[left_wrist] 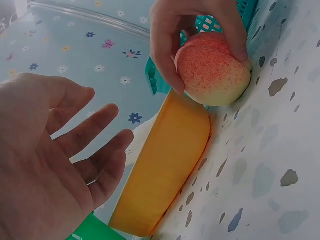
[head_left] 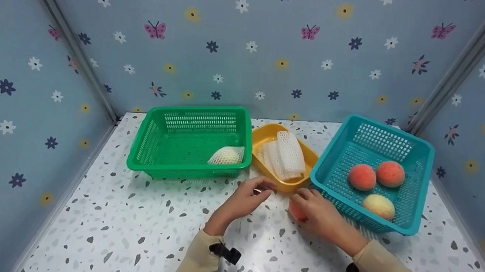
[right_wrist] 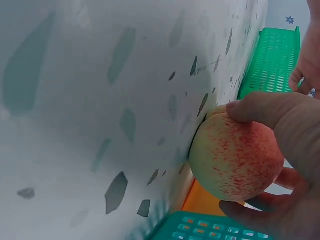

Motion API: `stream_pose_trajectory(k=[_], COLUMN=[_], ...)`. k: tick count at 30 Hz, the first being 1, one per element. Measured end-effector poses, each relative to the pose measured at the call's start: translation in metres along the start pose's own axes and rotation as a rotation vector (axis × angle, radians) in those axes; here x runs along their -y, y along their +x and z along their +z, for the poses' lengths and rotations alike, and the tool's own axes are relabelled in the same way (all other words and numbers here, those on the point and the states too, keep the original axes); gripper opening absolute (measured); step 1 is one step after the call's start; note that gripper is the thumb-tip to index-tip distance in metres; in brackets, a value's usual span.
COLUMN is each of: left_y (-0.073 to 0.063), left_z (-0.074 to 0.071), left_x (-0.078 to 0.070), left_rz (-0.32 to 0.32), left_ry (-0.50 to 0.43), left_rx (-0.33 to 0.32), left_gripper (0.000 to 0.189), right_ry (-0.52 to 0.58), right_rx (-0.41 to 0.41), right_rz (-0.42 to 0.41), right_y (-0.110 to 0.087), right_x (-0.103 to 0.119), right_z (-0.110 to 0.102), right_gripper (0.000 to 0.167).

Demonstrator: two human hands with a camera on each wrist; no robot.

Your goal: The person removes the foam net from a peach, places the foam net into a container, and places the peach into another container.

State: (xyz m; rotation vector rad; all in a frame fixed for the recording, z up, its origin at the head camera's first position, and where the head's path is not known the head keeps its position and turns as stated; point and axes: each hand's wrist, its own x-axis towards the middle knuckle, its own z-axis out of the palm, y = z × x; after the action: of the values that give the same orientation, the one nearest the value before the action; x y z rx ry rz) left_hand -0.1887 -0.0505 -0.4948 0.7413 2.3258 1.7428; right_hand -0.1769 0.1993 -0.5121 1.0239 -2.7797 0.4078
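Observation:
A red and yellow peach (right_wrist: 235, 155) is gripped by my right hand (head_left: 316, 211), thumb on one side and fingers on the other, at the table's surface in front of the yellow tray. My left hand (head_left: 249, 198) hovers to its left with loosely bent fingers and an empty palm, as the left wrist view shows. White foam net sleeves (head_left: 290, 152) lie in the yellow tray (head_left: 264, 131). Inside the green basket (head_left: 182, 146) sits a pale fruit in a foam net (head_left: 227, 155). Two red peaches (head_left: 362, 177) and a yellowish peach (head_left: 378, 206) rest in the teal basket (head_left: 425, 178).
The baskets and tray stand side by side along the back of the speckled white table (head_left: 133, 231). A flowered back wall (head_left: 230, 67) rises behind them, with similar panels left and right. The teal basket's near wall is close to my right hand.

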Motion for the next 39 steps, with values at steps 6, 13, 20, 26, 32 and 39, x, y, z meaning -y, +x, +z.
stream_pose_trajectory(k=[6, 13, 20, 26, 32, 39], left_y=[-0.002, -0.003, -0.007, -0.007, -0.004, -0.005], left_z=[0.000, 0.001, 0.006, 0.011, 0.013, 0.014], left_x=[0.003, 0.008, 0.012, 0.012, 0.011, 0.011], left_rz=[0.013, 0.027, -0.025, -0.053, -0.025, -0.011], left_ry=[0.005, 0.013, -0.010, 0.032, 0.102, 0.129], left_rx=[0.002, 0.015, 0.042, 0.103, 0.171, 0.240], left_gripper=[0.019, 0.021, 0.019, 0.021, 0.021, 0.017], right_ry=[0.010, 0.033, 0.043, 0.055, 0.061, 0.127], right_rx=[-0.017, -0.010, 0.012, -0.008, -0.093, -0.078], right_rz=[-0.034, -0.055, -0.028, 0.016, 0.071, 0.206], right_y=[0.001, 0.001, 0.000, 0.000, 0.004, 0.007], right_x=[0.004, 0.016, 0.030, 0.030, 0.011, -0.019], right_z=[-0.005, -0.025, -0.054, -0.088, -0.115, -0.132], right_gripper=[0.059, 0.075, 0.067, 0.062, 0.061, 0.061])
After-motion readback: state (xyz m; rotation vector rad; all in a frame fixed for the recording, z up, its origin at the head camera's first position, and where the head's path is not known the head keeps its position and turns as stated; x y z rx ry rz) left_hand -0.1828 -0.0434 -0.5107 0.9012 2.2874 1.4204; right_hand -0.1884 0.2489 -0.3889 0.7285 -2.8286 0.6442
